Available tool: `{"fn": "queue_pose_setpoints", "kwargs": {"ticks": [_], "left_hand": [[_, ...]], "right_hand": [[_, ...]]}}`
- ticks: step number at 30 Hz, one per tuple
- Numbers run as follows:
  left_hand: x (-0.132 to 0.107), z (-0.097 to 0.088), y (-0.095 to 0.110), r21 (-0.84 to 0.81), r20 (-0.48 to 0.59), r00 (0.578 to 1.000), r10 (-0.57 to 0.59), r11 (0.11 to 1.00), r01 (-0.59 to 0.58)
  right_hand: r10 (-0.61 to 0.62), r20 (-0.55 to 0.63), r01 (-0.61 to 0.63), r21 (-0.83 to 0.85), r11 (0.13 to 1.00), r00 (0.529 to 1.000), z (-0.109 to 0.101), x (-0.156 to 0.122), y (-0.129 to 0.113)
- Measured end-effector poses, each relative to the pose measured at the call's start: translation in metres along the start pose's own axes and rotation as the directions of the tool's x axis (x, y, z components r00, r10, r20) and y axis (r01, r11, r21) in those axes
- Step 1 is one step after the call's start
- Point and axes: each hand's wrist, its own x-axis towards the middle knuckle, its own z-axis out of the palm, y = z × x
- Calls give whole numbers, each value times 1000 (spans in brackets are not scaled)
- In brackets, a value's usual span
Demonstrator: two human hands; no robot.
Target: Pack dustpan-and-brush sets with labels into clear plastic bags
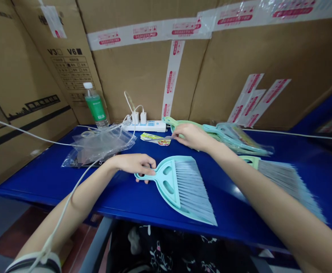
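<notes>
My left hand (139, 165) is closed round the handle of a light-blue dustpan (166, 182). A hand brush (192, 189) with grey bristles lies nested in this dustpan, its bristles pointing right. My right hand (192, 135) reaches farther back and pinches a thin pale strip (166, 139), seen nearly edge-on, so its kind is unclear. Under and beside that strip lie yellow-green printed cards (154, 138). Behind my right hand are a green dustpan handle (173, 121) and more light-blue dustpans (225, 132), partly in clear plastic.
Clear plastic bags (106, 142) lie at the left, beside a green-labelled bottle (96, 106). A white power strip (145, 126) with plugged-in chargers sits against the cardboard (143, 76). Another brush (282, 178) lies at right, partly behind my forearm. A white cable (80, 185) crosses my left arm.
</notes>
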Motion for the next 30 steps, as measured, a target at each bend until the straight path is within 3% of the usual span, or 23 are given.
{"fn": "queue_pose_setpoints", "kwargs": {"ticks": [3,8,14,19,25,30], "left_hand": [[0,2,2,25,3,1000,10,1000,-10],[0,3,5,79,12,1000,24,997,-25],[1,1,4,101,52,998,47,993,-52],[2,2,4,93,63,995,73,993,-78],[3,1,4,88,64,995,76,993,-81],[3,1,2,80,60,995,78,993,-83]], "right_hand": [[-36,9,34,192,981,999,-15,-25,-5],[-131,190,29,462,886,973,-41,-66,-23],[-313,376,-47,701,711,872,-44,-86,-27],[-71,337,-93,444,891,939,-28,-88,-26],[-18,520,-143,268,953,854,-9,-85,-40],[51,550,-175,176,969,833,-12,-86,-51]]}}
